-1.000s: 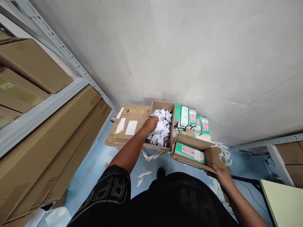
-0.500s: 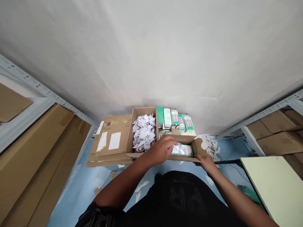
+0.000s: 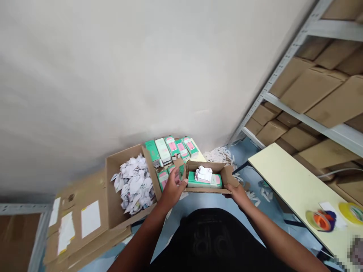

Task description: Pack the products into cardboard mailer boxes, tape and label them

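A small open cardboard box [image 3: 195, 165] is held between my two hands in front of my body. My left hand [image 3: 172, 190] is closed on its left end, the thumb at the near corner. At the right end, beside a raised flap, my right hand [image 3: 236, 193] grips the box from below; some of its fingers are hidden. Inside lies a green and pink product box [image 3: 193, 183], with a crumpled white paper [image 3: 203, 173] on top of it. Left of my hands stands a larger carton [image 3: 111, 189] filled with torn paper scraps [image 3: 136, 185].
Several green, white and pink product boxes [image 3: 171, 145] stand by the wall. Flattened cardboard [image 3: 76, 234] lies at left. A pale table [image 3: 280, 173] at right carries tape rolls [image 3: 351, 212]. Beyond it, shelves [image 3: 272, 99] hold cartons. Paper scraps litter the blue floor.
The view has turned to the right. My left hand has moved from the white paper inside the box to the box's left end. The paper now sits crumpled on the product box.
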Demonstrator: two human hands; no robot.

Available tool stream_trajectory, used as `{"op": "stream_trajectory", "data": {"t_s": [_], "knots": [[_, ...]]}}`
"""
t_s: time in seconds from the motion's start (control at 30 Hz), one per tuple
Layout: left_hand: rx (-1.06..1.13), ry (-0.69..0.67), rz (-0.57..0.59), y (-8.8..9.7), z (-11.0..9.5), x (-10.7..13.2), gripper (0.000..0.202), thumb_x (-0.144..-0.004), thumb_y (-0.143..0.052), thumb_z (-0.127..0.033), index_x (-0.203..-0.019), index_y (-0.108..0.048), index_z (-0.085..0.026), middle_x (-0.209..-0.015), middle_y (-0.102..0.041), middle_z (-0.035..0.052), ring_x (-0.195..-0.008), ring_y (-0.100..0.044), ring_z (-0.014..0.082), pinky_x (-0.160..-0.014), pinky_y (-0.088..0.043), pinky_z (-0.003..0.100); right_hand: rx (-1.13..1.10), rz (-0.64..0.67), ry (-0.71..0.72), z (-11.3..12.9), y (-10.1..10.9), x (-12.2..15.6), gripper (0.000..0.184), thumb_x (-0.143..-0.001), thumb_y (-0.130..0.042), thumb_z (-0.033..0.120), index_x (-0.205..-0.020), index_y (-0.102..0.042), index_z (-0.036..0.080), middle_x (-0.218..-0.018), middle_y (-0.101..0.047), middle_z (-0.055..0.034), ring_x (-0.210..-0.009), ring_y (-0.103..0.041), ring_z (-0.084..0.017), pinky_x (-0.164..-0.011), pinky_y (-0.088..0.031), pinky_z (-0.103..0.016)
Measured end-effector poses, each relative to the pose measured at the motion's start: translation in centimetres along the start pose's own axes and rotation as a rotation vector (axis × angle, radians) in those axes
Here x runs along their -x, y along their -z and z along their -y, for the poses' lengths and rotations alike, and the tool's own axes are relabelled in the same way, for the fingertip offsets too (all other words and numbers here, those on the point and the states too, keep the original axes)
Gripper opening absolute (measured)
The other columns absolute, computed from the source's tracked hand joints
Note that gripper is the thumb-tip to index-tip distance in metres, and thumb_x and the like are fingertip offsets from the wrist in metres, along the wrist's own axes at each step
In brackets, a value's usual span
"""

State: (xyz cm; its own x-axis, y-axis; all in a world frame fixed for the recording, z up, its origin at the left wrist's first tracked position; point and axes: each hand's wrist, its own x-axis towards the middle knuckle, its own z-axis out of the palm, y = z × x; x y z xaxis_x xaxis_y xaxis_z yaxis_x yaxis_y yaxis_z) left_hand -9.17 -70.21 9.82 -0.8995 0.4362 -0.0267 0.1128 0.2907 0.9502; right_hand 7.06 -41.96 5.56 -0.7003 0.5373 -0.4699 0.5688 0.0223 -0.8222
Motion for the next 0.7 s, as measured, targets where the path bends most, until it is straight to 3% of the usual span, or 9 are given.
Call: {"op": "stream_trajectory", "data": {"t_s": [0.1, 0.2, 0.3, 0.4, 0.57, 0.7], "knots": [[0.206, 0.227, 0.23, -5.0, 0.1, -1.3, 0.067, -0.088, -0.063, -0.045, -0.15, -0.046, -0.025, -0.144, -0.061, 0.0118, -0.129, -0.06, 0.0313, -0.101, -0.053, 0.044, -0.088, -0.075, -0.065, -1.4, 3.0, 0.1, 0.023, -0.079, -0.058, 0.04, -0.079, -0.067, 0.018, -0.071, -0.075, -0.0089, -0.063, -0.07, -0.022, -0.056, -0.056, -0.029], [0.336, 0.318, 0.36, -10.2, -1.3, -3.1, 0.07, -0.082, -0.062, -0.038, -0.149, -0.048, -0.025, -0.135, -0.067, 0.0083, -0.117, -0.066, 0.0299, -0.093, -0.056, 0.043, -0.007, -0.139, -0.098, -2.9, 7.2, 0.0, 0.026, -0.08, -0.057, 0.04, -0.081, -0.069, 0.018, -0.073, -0.075, -0.0085, -0.063, -0.07, -0.021, -0.056, -0.053, -0.028], [0.328, 0.252, 0.445, -15.6, -3.1, -4.8, 0.075, -0.073, -0.063, -0.03, -0.146, -0.05, -0.023, -0.133, -0.068, 0.0066, -0.12, -0.065, 0.0283, -0.101, -0.052, 0.041, 0.142, -0.212, -0.081, -4.8, 12.2, -0.2, 0.03, -0.082, -0.058, 0.043, -0.089, -0.072, 0.017, -0.085, -0.078, -0.0098, -0.08, -0.073, -0.025, -0.063, -0.052, -0.029], [0.206, 0.199, 0.478, -21.7, -4.2, -5.8, 0.077, -0.07, -0.063, -0.026, -0.147, -0.05, -0.022, -0.134, -0.068, 0.0063, -0.123, -0.063, 0.0284, -0.105, -0.05, 0.04, 0.146, -0.282, -0.085, -7.3, 17.5, -0.5, 0.035, -0.084, -0.058, 0.044, -0.096, -0.073, 0.016, -0.094, -0.078, -0.0119, -0.094, -0.073, -0.029, -0.073, -0.052, -0.033], [0.09, 0.113, 0.571, -32.2, -5.6, -6.8, 0.079, -0.073, -0.056, -0.02, -0.151, -0.044, -0.023, -0.138, -0.066, 0.0074, -0.126, -0.063, 0.0296, -0.105, -0.051, 0.045, -0.016, -0.4, -0.012, -11.3, 25.9, -0.7, 0.048, -0.082, -0.061, 0.047, -0.121, -0.07, 0.021, -0.114, -0.076, -0.0105, -0.103, -0.072, -0.032, -0.082, -0.056, -0.039], [-0.032, -0.025, 0.693, -39.4, -7.2, -8.4, 0.077, -0.075, -0.055, -0.017, -0.151, -0.045, -0.023, -0.148, -0.06, 0.0072, -0.135, -0.058, 0.029, -0.112, -0.047, 0.046, -0.289, -0.391, -0.027, -13.8, 31.0, -0.2, 0.057, -0.084, -0.056, 0.044, -0.137, -0.061, 0.025, -0.13, -0.071, -0.0069, -0.105, -0.073, -0.028, -0.075, -0.061, -0.036]]}}
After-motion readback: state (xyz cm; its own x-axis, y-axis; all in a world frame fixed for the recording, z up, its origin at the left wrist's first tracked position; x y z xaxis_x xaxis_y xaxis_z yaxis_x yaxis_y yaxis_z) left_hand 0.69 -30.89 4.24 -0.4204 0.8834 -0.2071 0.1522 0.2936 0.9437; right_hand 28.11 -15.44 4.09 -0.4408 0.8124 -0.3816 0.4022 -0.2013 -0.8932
